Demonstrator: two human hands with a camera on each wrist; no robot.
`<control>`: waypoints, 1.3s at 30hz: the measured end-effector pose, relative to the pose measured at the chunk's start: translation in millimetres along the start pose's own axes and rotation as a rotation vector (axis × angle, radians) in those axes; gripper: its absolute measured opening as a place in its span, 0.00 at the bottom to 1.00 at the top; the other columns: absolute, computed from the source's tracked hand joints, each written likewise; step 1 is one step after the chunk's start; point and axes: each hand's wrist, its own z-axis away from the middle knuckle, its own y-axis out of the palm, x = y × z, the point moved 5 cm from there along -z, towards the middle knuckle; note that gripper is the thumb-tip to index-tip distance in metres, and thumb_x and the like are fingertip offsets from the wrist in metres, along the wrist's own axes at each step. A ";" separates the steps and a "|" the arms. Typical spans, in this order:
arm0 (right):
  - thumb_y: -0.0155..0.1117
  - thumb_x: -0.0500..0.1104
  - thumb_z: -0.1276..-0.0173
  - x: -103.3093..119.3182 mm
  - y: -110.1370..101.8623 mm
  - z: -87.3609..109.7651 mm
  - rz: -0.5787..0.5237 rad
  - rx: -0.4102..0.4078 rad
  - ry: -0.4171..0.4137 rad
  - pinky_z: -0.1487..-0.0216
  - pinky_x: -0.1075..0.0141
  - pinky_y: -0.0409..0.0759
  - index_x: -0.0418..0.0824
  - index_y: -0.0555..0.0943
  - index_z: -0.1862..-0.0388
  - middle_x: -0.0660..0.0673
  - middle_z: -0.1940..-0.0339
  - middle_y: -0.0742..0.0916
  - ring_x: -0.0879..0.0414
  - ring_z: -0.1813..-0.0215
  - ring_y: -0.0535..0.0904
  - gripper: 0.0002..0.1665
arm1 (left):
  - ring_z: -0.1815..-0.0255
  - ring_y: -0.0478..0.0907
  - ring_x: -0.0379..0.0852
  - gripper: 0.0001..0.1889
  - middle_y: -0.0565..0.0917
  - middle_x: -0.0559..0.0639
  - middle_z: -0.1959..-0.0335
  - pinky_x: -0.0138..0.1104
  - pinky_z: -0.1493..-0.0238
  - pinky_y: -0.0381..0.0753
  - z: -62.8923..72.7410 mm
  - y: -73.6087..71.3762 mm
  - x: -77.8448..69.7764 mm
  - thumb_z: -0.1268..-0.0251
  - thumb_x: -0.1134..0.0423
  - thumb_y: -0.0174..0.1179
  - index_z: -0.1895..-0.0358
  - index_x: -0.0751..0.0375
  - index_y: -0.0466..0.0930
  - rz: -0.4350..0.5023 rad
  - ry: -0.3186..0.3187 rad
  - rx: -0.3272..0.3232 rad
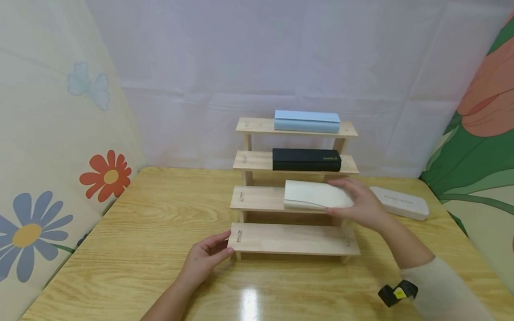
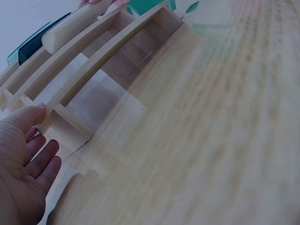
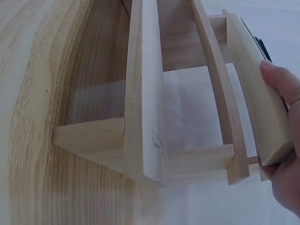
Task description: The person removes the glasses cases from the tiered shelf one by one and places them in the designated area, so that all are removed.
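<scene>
My right hand (image 1: pixel 367 205) grips the right end of a cream-white glasses case (image 1: pixel 309 194), thumb on its near side and fingers behind. The case lies along the second tier from the bottom of a stepped wooden stand (image 1: pixel 293 238); in the right wrist view its long side (image 3: pixel 258 98) runs beside that tier. At the stand's lowest tier, my left hand (image 1: pixel 202 258) pinches the left end. From the left wrist, the thumb presses the board's end while the other fingers (image 2: pixel 44 159) curl loosely below. A black glasses case (image 1: pixel 305 159) and a light blue one (image 1: pixel 307 121) occupy the upper tiers.
Another white case (image 1: pixel 401 203) lies on the wood-grain table (image 1: pixel 180 196), right of the stand and behind my right forearm. A pale cloth (image 1: pixel 192 53) hangs behind the table, and flower-printed panels (image 1: pixel 52 133) flank it. A dark wrist strap with a yellow mark (image 1: pixel 399 293) sits by the right sleeve.
</scene>
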 end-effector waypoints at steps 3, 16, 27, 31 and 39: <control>0.78 0.55 0.47 -1.2 -4.3 3.8 0.000 -0.002 0.010 0.32 0.32 0.62 0.43 0.73 0.33 0.34 0.30 0.73 0.33 0.30 0.65 0.44 | 0.51 0.81 0.31 0.25 0.79 0.66 0.39 0.26 0.47 0.82 0.2 0.1 0.1 0.42 0.71 0.67 0.39 0.70 0.75 -0.003 0.000 0.003; 0.78 0.54 0.46 -9.7 -26.9 18.3 0.023 -0.036 0.021 0.32 0.32 0.61 0.42 0.72 0.32 0.35 0.30 0.74 0.34 0.30 0.65 0.44 | 0.50 0.81 0.35 0.26 0.79 0.65 0.39 0.27 0.46 0.82 0.0 -0.3 0.8 0.42 0.69 0.68 0.39 0.69 0.75 -0.011 0.005 0.007; 0.77 0.52 0.44 -21.7 -46.6 30.8 0.043 -0.065 0.065 0.34 0.31 0.61 0.40 0.70 0.31 0.33 0.30 0.72 0.32 0.30 0.64 0.45 | 0.50 0.82 0.35 0.25 0.79 0.65 0.40 0.25 0.48 0.82 -1.4 -0.5 0.9 0.42 0.70 0.68 0.39 0.69 0.76 -0.015 0.001 -0.004; 0.76 0.52 0.43 -25.9 -53.8 36.2 0.056 -0.084 0.075 0.36 0.31 0.63 0.39 0.69 0.30 0.31 0.30 0.71 0.31 0.31 0.64 0.45 | 0.51 0.81 0.33 0.25 0.80 0.65 0.40 0.24 0.48 0.81 -1.6 -0.6 1.1 0.42 0.70 0.68 0.40 0.69 0.76 -0.018 -0.004 -0.009; 0.76 0.46 0.43 -32.4 -65.6 43.3 0.048 -0.133 0.048 0.44 0.39 0.68 0.36 0.70 0.32 0.29 0.32 0.72 0.33 0.35 0.66 0.42 | 0.53 0.81 0.28 0.26 0.79 0.66 0.40 0.25 0.48 0.82 -2.7 -0.6 2.7 0.43 0.71 0.68 0.39 0.70 0.75 -0.007 -0.005 -0.005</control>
